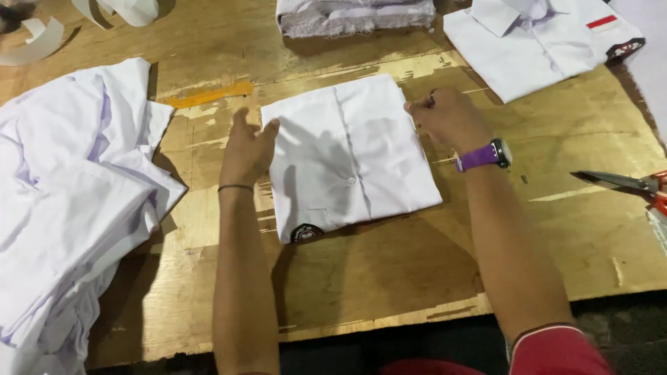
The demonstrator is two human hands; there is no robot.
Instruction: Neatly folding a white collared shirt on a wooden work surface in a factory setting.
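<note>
Where the worn plywood counter (389, 278) is lit from above, a heap of loose white cloth (69, 201) is seen at its left edge, a folded white collared shirt (538, 42) at the far right and orange-handled scissors (625, 182) at the right edge. A folded white buttoned shirt (351, 156) is laid flat mid-counter between both hands. Its left edge is touched by the left hand (248, 149), fingers together and extended. Its upper right corner is pinched by the right hand (448, 118), fingers curled shut, a purple wristwatch (484, 156) worn at the wrist.
</note>
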